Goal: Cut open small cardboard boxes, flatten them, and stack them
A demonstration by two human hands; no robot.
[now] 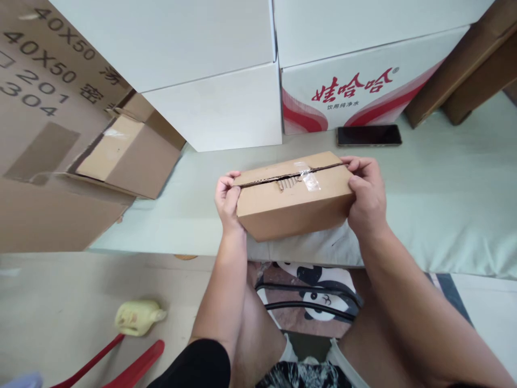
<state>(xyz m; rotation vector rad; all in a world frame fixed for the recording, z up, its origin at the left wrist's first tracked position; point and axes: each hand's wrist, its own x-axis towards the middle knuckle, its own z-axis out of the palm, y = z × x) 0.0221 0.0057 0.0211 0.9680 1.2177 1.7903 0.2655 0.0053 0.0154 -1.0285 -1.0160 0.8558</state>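
A small brown cardboard box (297, 207) is held between my two hands at the near edge of a pale green covered surface (428, 199). Its top flaps meet at a seam, with torn cardboard near the middle and a piece of clear tape (310, 180) across it. My left hand (228, 199) grips the left end, thumb on the near side and fingers behind. At the right end, my right hand (367, 194) is closed on the corner in the same manner. The box's underside is hidden.
Behind stand white cartons (226, 110), one with red print (363, 89). A black phone (369, 135) lies before them. Large brown cartons (48, 140) fill the left. On the floor are a yellow bottle (137, 318) and red handles (137, 366).
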